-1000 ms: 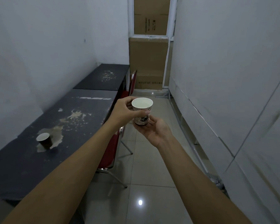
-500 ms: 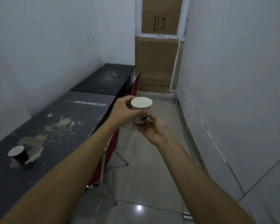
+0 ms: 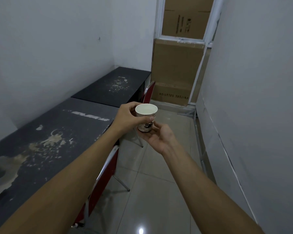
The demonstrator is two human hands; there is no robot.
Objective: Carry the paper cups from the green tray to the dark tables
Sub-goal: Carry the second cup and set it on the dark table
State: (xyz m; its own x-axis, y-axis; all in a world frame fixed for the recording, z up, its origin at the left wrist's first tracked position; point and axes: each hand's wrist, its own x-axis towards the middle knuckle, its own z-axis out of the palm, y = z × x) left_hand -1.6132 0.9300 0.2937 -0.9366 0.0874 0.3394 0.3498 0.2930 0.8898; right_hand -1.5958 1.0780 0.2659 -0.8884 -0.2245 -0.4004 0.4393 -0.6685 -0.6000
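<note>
A white paper cup (image 3: pixel 146 117) with a dark printed pattern is upright in front of me, above the floor just right of the near dark table (image 3: pixel 46 141). My left hand (image 3: pixel 125 118) grips its side with thumb and fingers. My right hand (image 3: pixel 159 137) cups it from below, palm up, fingers touching its base. The far dark table (image 3: pixel 115 85) stands behind the near one along the left wall. Both tabletops have pale worn patches. The green tray is out of view.
Two red chairs with metal legs (image 3: pixel 107 176) (image 3: pixel 148 92) stand tucked at the tables' right edges. Stacked cardboard boxes (image 3: pixel 176 68) fill the far end. White walls close in left and right, leaving a narrow tiled floor aisle (image 3: pixel 152 191).
I have moved forward along the aisle. The dark cup standing on the near table has slid out of view at the left. Both hands still hold the cup the same way.
</note>
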